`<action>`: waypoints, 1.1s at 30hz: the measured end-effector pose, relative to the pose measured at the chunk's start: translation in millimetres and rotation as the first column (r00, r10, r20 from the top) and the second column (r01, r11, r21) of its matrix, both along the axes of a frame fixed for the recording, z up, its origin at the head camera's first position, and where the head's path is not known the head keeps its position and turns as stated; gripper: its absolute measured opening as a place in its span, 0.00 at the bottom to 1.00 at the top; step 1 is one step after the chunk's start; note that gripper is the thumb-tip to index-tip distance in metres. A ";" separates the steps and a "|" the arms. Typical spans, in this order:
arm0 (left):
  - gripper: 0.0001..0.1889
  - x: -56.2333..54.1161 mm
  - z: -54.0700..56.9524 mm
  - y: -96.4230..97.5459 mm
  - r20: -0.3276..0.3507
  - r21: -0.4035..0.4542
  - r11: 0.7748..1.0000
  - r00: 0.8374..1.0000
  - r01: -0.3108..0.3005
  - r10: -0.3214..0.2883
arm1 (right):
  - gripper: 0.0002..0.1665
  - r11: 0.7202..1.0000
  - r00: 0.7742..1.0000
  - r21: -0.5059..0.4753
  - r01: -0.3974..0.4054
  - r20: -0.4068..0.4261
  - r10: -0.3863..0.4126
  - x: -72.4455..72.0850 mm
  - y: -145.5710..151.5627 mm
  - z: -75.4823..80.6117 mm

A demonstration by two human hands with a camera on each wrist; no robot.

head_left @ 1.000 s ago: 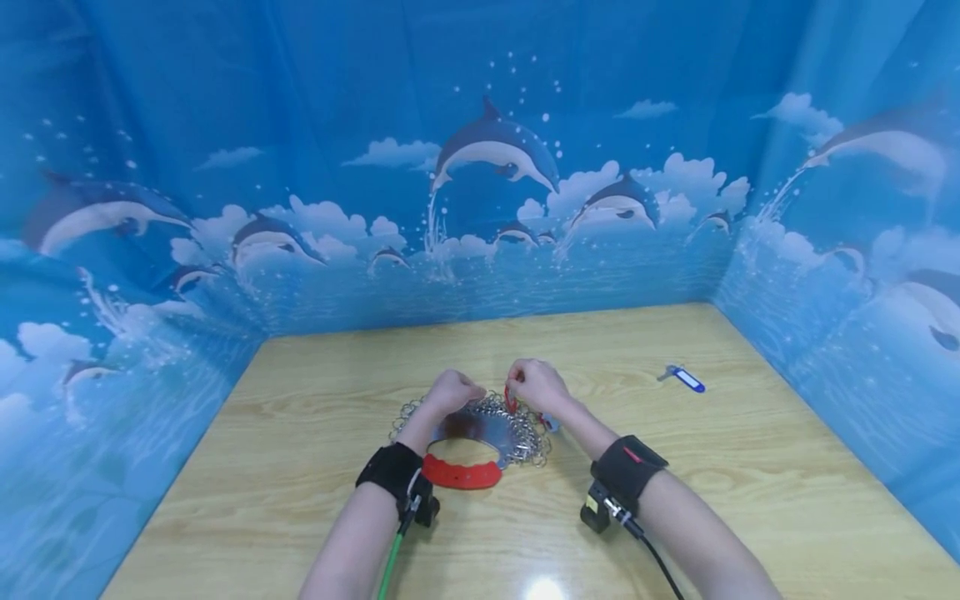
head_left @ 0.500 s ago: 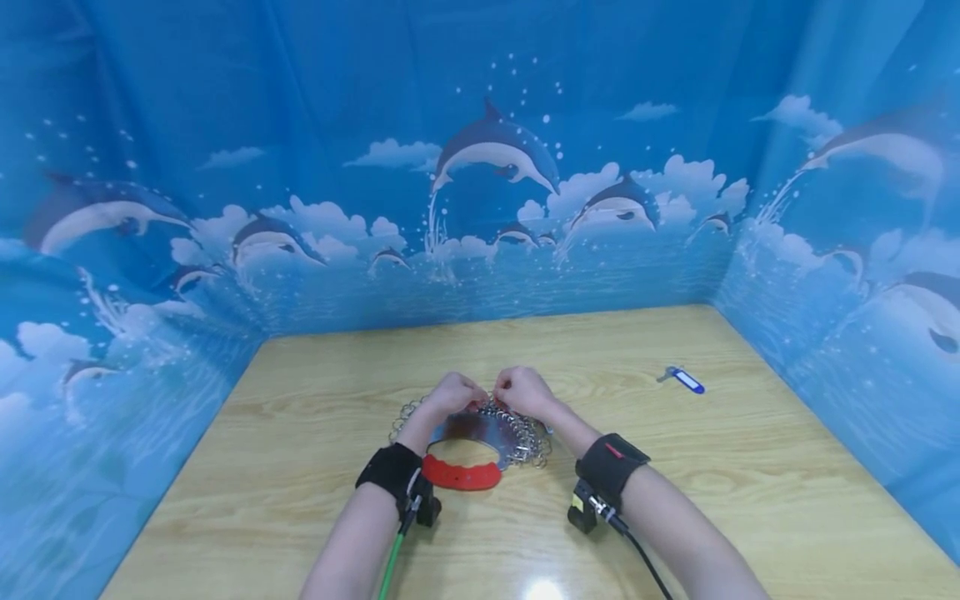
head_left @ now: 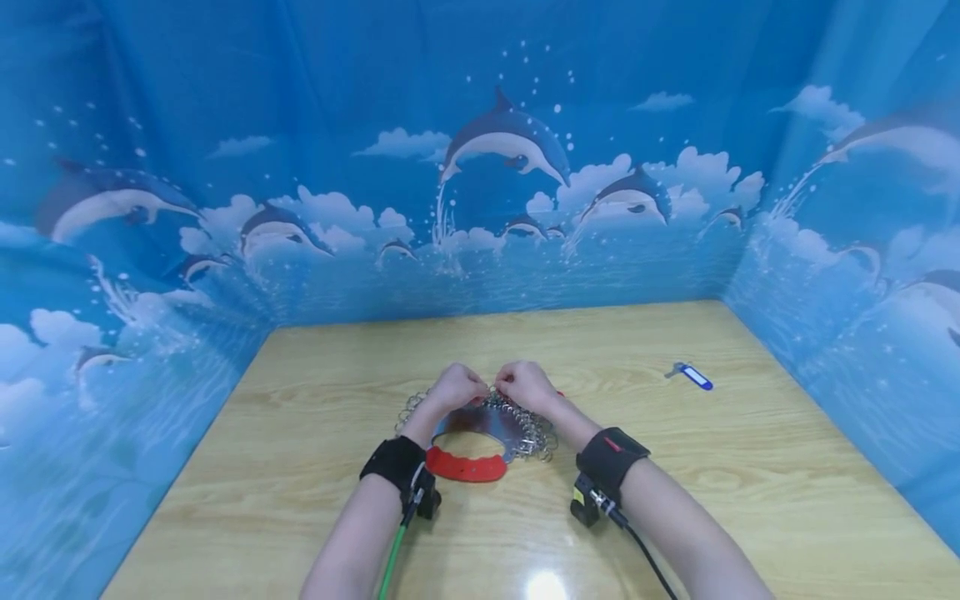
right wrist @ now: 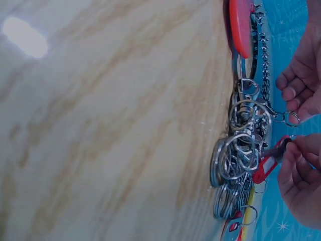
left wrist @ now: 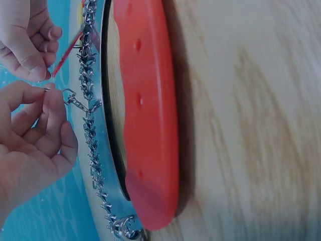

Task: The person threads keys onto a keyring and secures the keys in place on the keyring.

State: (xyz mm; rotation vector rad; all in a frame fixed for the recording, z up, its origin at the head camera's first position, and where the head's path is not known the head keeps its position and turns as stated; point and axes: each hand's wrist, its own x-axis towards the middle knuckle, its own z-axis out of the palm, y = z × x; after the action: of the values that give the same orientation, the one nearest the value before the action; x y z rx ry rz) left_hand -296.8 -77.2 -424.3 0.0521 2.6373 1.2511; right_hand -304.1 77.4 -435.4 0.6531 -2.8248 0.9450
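Observation:
A curved metal plate with a red handle (head_left: 467, 467) lies on the table, its outer edge lined with many small metal rings (right wrist: 235, 155). My left hand (head_left: 459, 386) pinches a small split ring (right wrist: 292, 118), linked by a metal clasp (left wrist: 77, 103) to the plate's edge. Close beside it, my right hand (head_left: 527, 386) pinches a key (right wrist: 278, 149) with a red key tag (right wrist: 265, 168). In the left wrist view the fingertips of both hands (left wrist: 35, 130) nearly meet. Whether the key touches the split ring I cannot tell.
A key with a blue tag (head_left: 697, 377) lies at the right of the wooden table (head_left: 750, 467). Near my right wrist is another red piece (right wrist: 233, 227), with a yellow one (right wrist: 249, 211) beside it. A blue dolphin-print curtain (head_left: 337, 283) walls the table's back and sides.
My right hand has moved left with the red-tagged key, up against my left hand. My left hand has stayed at the ring. The head view has shifted slightly.

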 end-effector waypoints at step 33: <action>0.14 1.3 3.5 5.3 -0.053 -0.031 0.998 0.997 0.056 -0.058 | 0.06 0.991 0.977 0.115 -0.066 -0.195 0.088 1.8 -2.2 1.9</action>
State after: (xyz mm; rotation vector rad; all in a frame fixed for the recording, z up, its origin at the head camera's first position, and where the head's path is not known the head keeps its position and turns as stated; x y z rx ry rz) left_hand -295.5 -71.9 -420.8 0.1570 2.6792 1.2086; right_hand -302.2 75.2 -433.5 0.8260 -2.7027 0.6968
